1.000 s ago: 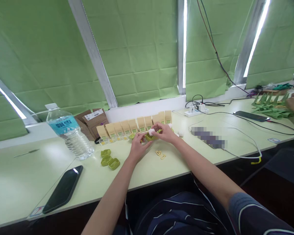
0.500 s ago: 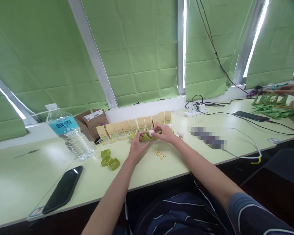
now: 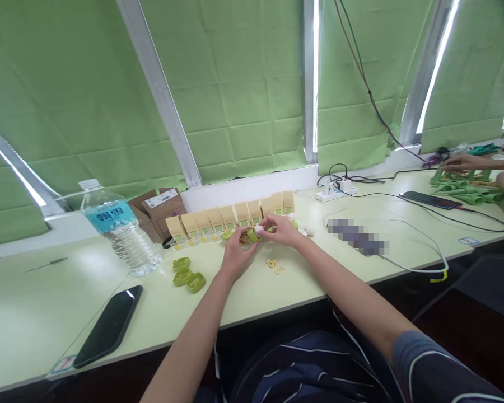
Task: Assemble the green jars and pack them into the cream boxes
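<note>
My left hand (image 3: pixel 235 253) and my right hand (image 3: pixel 280 229) meet over the pale green table (image 3: pixel 33 313), fingers closed on a small green cup-shaped part (image 3: pixel 253 234) with a white piece (image 3: pixel 259 229) at its top. Just behind them stands a row of tan cardboard packets (image 3: pixel 231 216). Two small yellow rings (image 3: pixel 275 266) lie on the table just in front of my right hand. A cluster of three green parts (image 3: pixel 187 275) lies to the left of my left hand.
A water bottle (image 3: pixel 120 226) and a black phone (image 3: pixel 109 326) are at the left. A power strip (image 3: pixel 336 192), cables (image 3: pixel 420 246) and another phone (image 3: pixel 429 198) lie to the right. Another person's hands (image 3: pixel 466 163) work on green parts (image 3: pixel 466 187) at the far right.
My hands have turned the green part slightly between them. The other person's hand at the far right has reached left over the green parts.
</note>
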Available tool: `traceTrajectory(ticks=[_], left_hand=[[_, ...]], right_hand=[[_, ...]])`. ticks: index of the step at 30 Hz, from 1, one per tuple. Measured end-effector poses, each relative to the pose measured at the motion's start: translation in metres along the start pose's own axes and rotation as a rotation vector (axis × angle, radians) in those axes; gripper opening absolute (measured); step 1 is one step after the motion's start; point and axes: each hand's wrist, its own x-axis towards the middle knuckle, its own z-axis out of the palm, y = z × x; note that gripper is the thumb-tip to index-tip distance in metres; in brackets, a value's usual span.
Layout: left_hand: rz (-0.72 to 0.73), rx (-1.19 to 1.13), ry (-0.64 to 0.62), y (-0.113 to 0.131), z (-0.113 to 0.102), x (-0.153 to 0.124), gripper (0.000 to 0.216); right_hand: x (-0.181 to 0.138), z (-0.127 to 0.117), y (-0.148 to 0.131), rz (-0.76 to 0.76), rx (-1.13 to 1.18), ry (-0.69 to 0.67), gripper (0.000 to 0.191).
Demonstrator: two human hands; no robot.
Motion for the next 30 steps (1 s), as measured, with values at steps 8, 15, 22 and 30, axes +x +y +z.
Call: traceTrajectory(ticks=[8,15,22,30], left_hand=[[0.013,0.023,0.016,-0.0024,0.0012,-0.0004,0.042],[-0.003,0.021,-0.003,-0.0040,0.0007,-0.0007,0.042],[-0.094,0.024,-0.067,-0.0034,-0.0002,0.0001,0.044],[-0.142,0.033,-0.062,-0.0028,-0.0010,-0.0006,0.048]], right_hand=[[-0.0002,0.0011,-0.0002,0.021,0.010,-0.009,0.029],[0.0001,0.0023,-0.0006,0.014,0.005,-0.042,0.028],[0.0003,0.0033,0.0004,-0.006,-0.023,-0.062,0.029],[-0.0004,0.0041,0.0009,-0.053,-0.054,-0.059,0.030]])
